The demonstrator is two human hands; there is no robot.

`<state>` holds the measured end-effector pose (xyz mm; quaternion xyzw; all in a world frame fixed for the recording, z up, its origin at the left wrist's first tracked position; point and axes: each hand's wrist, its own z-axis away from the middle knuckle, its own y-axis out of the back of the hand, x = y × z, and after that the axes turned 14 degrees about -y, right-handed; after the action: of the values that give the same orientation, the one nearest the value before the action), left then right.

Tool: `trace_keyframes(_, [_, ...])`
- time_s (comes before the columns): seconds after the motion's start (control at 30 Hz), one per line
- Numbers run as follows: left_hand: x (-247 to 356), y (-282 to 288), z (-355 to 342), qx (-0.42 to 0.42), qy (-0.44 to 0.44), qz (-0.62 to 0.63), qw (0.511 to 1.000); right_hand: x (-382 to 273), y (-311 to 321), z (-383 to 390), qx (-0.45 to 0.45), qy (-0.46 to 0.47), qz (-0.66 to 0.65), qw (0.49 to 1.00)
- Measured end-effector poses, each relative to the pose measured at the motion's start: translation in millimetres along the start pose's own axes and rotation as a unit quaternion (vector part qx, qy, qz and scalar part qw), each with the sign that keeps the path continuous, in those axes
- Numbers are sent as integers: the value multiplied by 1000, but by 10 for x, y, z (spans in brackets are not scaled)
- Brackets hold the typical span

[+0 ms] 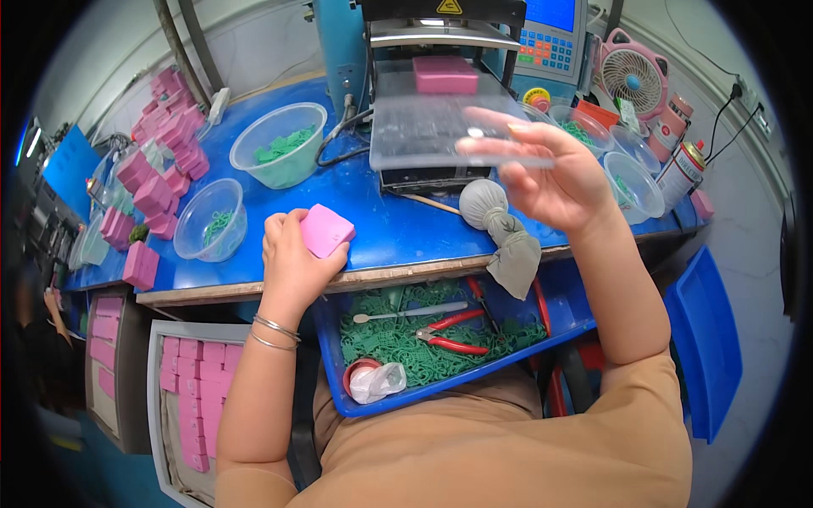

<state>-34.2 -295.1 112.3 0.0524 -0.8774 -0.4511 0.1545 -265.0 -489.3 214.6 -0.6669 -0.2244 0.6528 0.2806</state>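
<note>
My left hand [292, 262] holds a pink block [326, 229] at the front edge of the blue worktop. My right hand [542, 169] grips a clear plate [419, 127] by its right side, with some fingers seen through it, in front of a black press [440, 25]. A second pink block [445, 74] is in the press area behind the plate. A grey cloth pouch [500, 229] lies below my right hand. Under the worktop edge, a blue tray [339, 398] holds green rubbery pieces, red-handled pliers [457, 343], a brush and a small bag.
Stacked pink blocks [165, 114] and plastic bowls [207, 220] cover the left worktop. More bowls, a spray can [682, 173] and pink fan [631, 72] stand right. Trays of pink blocks [190, 398] sit lower left. A blue tray [711, 339] stands right; a person's arm [55, 313] shows far left.
</note>
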Motion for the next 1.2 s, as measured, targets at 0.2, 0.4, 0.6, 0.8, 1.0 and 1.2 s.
trace_keyframes(0.2, [-38,-35,28,14,-31,-18,999,74,66,-218,228,142,82,960])
trace_keyframes(0.4, [19,3,44,23,-38,-21,999,80,201,-269,271,152,183,933])
trace_keyframes(0.6, [223,128,421,115,-134,81,981,192,269,-387,292,181,173,923])
trace_keyframes(0.8, [-5,701,1412,67,-337,-73,936,100,261,-304,305,199,140,921])
trace_keyframes(1.0, [-691,1099,2631,50,103,-167,979,1028,-47,-164,251,103,367,890])
trace_keyframes(1.2, [-937,969,3207,-8,349,-72,934,1849,-150,-24,177,-41,324,928])
